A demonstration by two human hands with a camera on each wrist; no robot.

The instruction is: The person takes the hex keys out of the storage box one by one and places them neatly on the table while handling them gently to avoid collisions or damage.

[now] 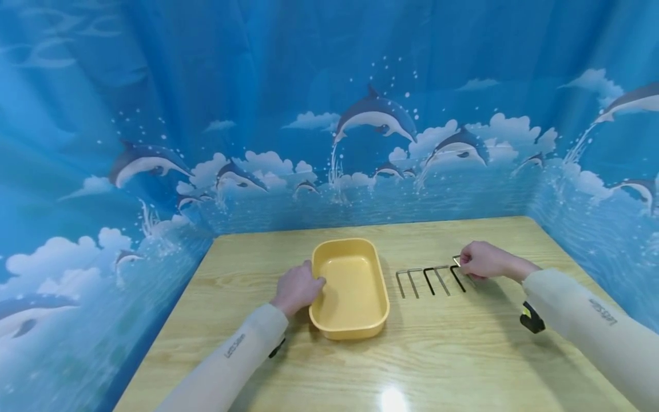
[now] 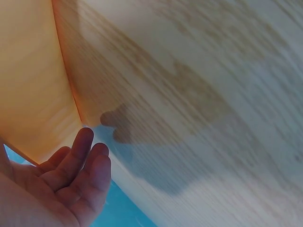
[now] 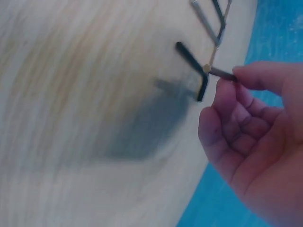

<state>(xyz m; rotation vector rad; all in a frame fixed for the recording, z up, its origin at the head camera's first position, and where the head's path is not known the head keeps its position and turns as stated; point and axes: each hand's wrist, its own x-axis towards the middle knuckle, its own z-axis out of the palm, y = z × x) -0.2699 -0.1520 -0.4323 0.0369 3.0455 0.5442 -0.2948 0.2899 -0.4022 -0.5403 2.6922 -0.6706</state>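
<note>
My left hand (image 1: 298,286) grips the left rim of a yellow plastic tray (image 1: 352,286), thumb over the inside edge. The left wrist view shows its fingers (image 2: 83,156) loosely bent outside the tray wall. On the right, my right hand (image 1: 483,260) pinches a metallic hex key (image 3: 222,74) between thumb and fingertips. One end of that key shows past the fingers; the rest is hidden. Just beside it, a black hex key (image 3: 190,57) lies on the table. More L-shaped hex keys (image 1: 429,280), silver and black, lie in a row between the tray and this hand.
The wood-grain table (image 1: 437,355) carries the tray left of the hex keys. A blue curtain (image 1: 288,86) printed with dolphins and clouds stands along the back and both sides of the table.
</note>
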